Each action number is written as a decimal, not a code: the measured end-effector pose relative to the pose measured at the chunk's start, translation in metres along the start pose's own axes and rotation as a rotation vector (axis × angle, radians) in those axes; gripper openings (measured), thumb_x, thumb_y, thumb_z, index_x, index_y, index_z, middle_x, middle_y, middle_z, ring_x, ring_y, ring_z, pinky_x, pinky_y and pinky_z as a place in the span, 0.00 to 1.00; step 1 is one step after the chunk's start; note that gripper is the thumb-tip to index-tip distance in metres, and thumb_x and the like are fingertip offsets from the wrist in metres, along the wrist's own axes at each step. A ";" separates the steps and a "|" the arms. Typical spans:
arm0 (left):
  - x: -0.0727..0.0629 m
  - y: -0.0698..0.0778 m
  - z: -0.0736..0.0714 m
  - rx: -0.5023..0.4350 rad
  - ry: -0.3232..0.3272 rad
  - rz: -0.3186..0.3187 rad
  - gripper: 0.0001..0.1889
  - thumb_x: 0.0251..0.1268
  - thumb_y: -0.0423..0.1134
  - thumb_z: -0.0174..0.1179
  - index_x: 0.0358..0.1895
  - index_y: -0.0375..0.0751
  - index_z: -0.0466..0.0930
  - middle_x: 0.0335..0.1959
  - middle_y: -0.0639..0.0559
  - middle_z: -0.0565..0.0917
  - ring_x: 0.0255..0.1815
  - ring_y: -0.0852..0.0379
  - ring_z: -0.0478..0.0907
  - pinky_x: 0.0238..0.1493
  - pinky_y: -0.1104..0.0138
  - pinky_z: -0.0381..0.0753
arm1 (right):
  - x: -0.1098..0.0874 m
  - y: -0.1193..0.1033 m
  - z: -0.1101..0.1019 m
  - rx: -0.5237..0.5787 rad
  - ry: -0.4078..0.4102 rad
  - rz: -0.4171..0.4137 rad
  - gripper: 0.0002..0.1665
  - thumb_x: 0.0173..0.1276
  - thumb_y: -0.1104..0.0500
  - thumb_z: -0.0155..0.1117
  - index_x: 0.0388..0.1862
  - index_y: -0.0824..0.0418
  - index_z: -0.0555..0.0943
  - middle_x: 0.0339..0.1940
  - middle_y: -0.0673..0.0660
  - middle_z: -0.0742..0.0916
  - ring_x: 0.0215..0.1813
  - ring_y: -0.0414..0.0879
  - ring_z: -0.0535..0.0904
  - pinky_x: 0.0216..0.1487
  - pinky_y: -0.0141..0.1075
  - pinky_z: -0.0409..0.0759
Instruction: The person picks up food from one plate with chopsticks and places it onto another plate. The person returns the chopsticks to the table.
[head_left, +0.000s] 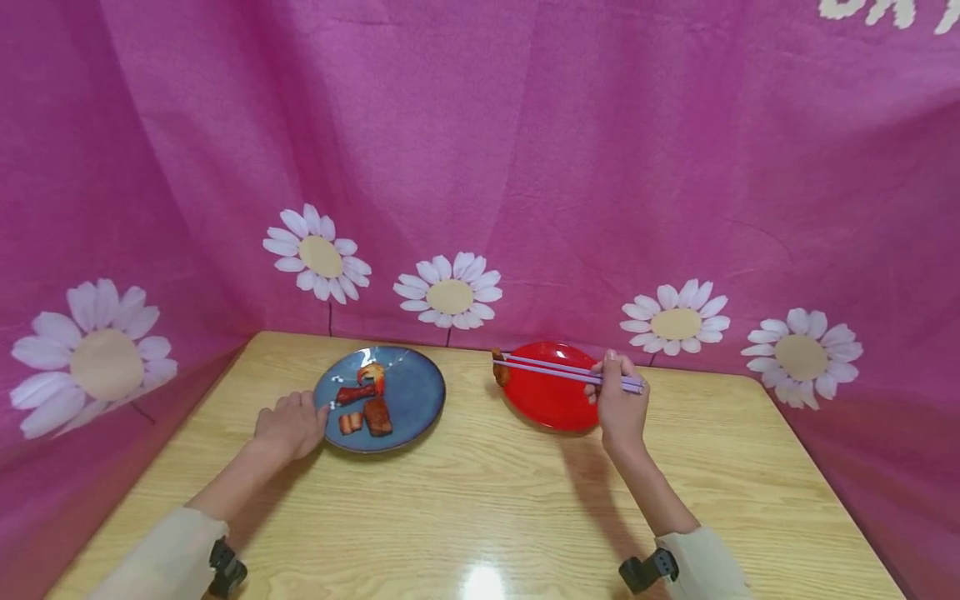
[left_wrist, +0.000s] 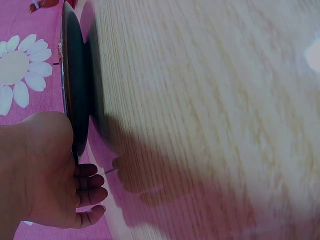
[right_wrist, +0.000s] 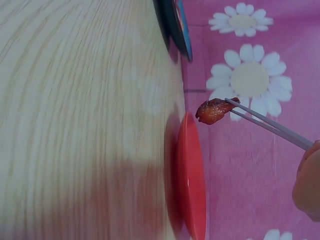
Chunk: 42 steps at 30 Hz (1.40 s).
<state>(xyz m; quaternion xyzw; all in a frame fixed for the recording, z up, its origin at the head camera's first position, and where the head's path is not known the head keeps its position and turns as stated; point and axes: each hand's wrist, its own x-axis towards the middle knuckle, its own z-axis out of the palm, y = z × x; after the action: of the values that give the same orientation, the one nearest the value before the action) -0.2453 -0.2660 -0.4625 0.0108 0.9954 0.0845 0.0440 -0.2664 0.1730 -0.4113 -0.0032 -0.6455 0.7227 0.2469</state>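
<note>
A pink cloth backdrop [head_left: 525, 150] printed with white daisies hangs behind and to both sides of a pale wooden tabletop [head_left: 480, 492], which carries two plates near its far edge. The blue plate [head_left: 412, 392] sits to the left with several reddish-brown pieces of food [head_left: 367, 404] on it; the red plate [head_left: 551, 400] sits well apart to the right and looks bare where it shows. The left hand [head_left: 288, 425] rests on the tabletop with its fingers touching the near-left rim of the blue plate; the wrist view shows them loosely curled beside the rim and closed round nothing. The right hand [head_left: 618, 404] grips a pair of pale purple chopsticks [head_left: 566, 371] at their thick ends, fingers curled round them, over the right side of the red plate. The tips pinch a small glazed morsel [head_left: 499, 369], held in the air over the left rim of the red plate and clear of its surface, as the right wrist view [right_wrist: 214, 110] shows plainly. The morsel is probably light and soft, with a shiny, likely slippery coating, so it would slip from a slack pinch and squash under a hard one; its thicker middle seems the best place to clamp it.
</note>
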 end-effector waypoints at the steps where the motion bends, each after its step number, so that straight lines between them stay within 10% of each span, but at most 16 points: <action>1: 0.000 0.000 0.000 -0.001 0.000 0.000 0.23 0.79 0.45 0.41 0.49 0.20 0.66 0.38 0.35 0.72 0.44 0.36 0.73 0.44 0.42 0.73 | 0.001 0.000 -0.004 0.003 0.013 0.000 0.23 0.80 0.58 0.52 0.33 0.78 0.75 0.19 0.53 0.81 0.17 0.37 0.75 0.19 0.26 0.74; 12: -0.001 0.001 -0.002 -0.003 -0.002 -0.005 0.23 0.79 0.44 0.41 0.48 0.20 0.66 0.38 0.34 0.72 0.45 0.35 0.73 0.45 0.42 0.73 | 0.007 0.006 -0.029 -0.099 0.060 -0.032 0.25 0.79 0.55 0.53 0.33 0.79 0.75 0.16 0.49 0.80 0.16 0.35 0.75 0.19 0.24 0.74; 42: 0.000 0.001 0.000 -0.008 0.013 -0.014 0.23 0.79 0.45 0.41 0.49 0.20 0.67 0.40 0.32 0.73 0.47 0.34 0.74 0.46 0.41 0.73 | 0.019 0.009 -0.003 -0.412 -0.112 -0.086 0.21 0.78 0.52 0.55 0.31 0.68 0.79 0.19 0.59 0.80 0.20 0.43 0.75 0.18 0.30 0.69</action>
<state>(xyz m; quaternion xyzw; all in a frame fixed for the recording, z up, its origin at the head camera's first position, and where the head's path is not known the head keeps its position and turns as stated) -0.2448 -0.2646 -0.4626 0.0028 0.9954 0.0883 0.0383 -0.2853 0.1824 -0.4146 0.0140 -0.7919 0.5634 0.2352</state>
